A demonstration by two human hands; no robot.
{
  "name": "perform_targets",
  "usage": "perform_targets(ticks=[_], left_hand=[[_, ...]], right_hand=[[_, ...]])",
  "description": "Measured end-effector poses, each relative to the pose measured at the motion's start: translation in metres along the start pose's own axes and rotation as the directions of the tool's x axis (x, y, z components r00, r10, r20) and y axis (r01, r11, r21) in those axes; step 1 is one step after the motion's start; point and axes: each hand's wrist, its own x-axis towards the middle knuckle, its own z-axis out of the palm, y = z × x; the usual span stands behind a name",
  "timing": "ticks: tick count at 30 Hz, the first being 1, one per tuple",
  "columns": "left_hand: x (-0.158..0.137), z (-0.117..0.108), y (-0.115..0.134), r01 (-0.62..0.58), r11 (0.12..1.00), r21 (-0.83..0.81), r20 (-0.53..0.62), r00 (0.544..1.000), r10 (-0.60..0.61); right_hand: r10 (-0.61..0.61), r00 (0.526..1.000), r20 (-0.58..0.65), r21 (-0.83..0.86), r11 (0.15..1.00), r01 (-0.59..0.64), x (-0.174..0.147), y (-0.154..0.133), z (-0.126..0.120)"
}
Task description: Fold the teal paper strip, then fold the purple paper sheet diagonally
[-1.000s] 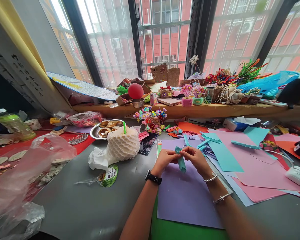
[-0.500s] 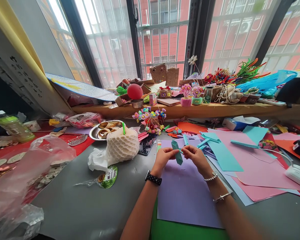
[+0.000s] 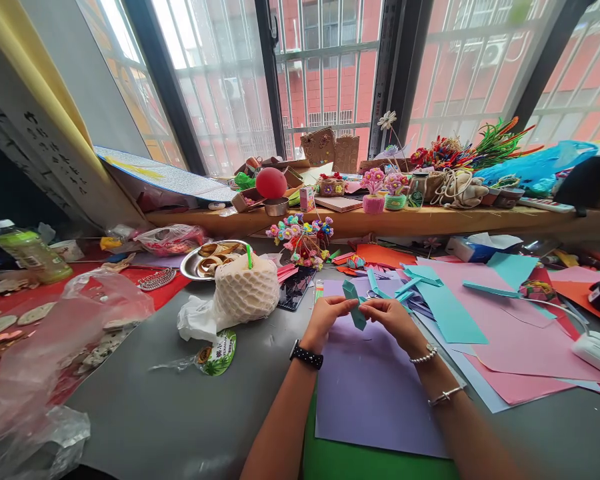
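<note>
Between my two hands is a small folded teal paper piece (image 3: 354, 308), held above a purple paper sheet (image 3: 375, 400). My left hand (image 3: 327, 319) pinches its left side between thumb and fingers. My right hand (image 3: 391, 319) is closed in a pinch at the right side of the same piece, its fingertips close to the left ones. Just beyond my hands lie teal folded strips (image 3: 423, 275) and scissors, of which only the handle shows in part. Larger teal sheets (image 3: 453, 313) and pink sheets (image 3: 510, 327) lie to the right.
A wrapped coconut (image 3: 247, 290) with a green straw stands to the left, beside a black phone (image 3: 297, 290) and a metal plate (image 3: 190, 265). Crafted flowers (image 3: 300, 233) stand behind. At the right edge is a white power strip (image 3: 597, 355); a plastic bag (image 3: 75, 340) lies far left.
My right fingertips have shifted slightly left along the folded teal paper, closer to my left hand. The left hand keeps its pinch; the view has moved slightly.
</note>
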Motion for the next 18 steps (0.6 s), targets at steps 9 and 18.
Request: perform_targets(ticks=[9,18], left_hand=[[-0.0009,0.0017,-0.0012,-0.026,1.0,0.012,-0.014,1.0,0.026],[0.0034,0.0023,-0.0046,-0.08,0.994,-0.075,-0.111,0.991,0.071]], right_hand=[[-0.056,0.997,-0.058,-0.063,0.997,0.052,0.0023,0.0061,0.0034],[-0.058,0.996,-0.061,-0.072,0.996,0.054,0.0035,0.0057,0.0058]])
